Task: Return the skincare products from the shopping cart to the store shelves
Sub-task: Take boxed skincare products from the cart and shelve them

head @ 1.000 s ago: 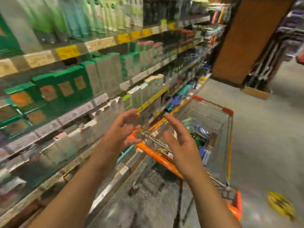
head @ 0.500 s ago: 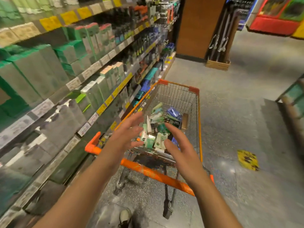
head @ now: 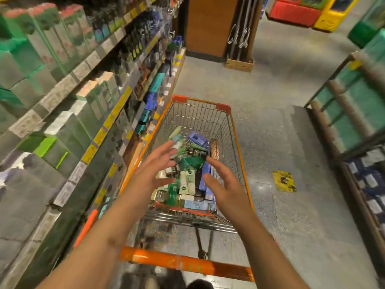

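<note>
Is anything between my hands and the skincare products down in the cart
Nothing visible blocks them. The left hand and right hand hover open above the pile of skincare products, inside the cart, whose top is open. The orange handle lies behind the hands.

Both bare forearms extended from bottom edge toward frame centre, converging slightly. Left hand (head: 155, 171) held just left of centre, palm turned inward, fingers spread and loosely straight, nothing held. Right hand (head: 226, 187) held just right of centre, slightly lower, palm facing left hand, fingers extended and parted, nothing held. Hands kept apart.
</note>
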Available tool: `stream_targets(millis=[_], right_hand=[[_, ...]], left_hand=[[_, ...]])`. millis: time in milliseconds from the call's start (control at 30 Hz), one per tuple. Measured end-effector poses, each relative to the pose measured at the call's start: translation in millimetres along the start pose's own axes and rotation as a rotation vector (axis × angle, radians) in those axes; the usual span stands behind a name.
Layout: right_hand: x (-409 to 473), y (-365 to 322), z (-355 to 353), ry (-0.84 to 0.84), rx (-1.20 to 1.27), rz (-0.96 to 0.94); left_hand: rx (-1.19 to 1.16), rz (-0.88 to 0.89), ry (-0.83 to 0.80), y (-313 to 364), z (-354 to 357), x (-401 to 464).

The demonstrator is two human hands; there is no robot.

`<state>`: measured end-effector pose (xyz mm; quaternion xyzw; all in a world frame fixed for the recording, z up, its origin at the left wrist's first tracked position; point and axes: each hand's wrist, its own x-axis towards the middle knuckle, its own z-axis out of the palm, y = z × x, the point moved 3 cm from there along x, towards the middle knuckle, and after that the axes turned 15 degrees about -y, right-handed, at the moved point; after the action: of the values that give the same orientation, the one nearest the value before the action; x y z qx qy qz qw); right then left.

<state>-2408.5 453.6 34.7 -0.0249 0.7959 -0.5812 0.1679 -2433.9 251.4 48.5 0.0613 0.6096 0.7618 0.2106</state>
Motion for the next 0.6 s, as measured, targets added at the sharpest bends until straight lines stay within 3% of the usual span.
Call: stream_targets(millis=[133,300,600], right_hand=[[25,22,-16,0.171,-0.045,0.083],[65,59,-37,0.203,-0.021,0.159],[186,147,-61,0.249,-0.102,0.264]], left_hand=[[-0.022,-0.055,-0.018,-6,-2,34],[0.025,-0.034,-0.089,-14,-8,74],[-0.059,-0.325,0.071,-76,-21,198]])
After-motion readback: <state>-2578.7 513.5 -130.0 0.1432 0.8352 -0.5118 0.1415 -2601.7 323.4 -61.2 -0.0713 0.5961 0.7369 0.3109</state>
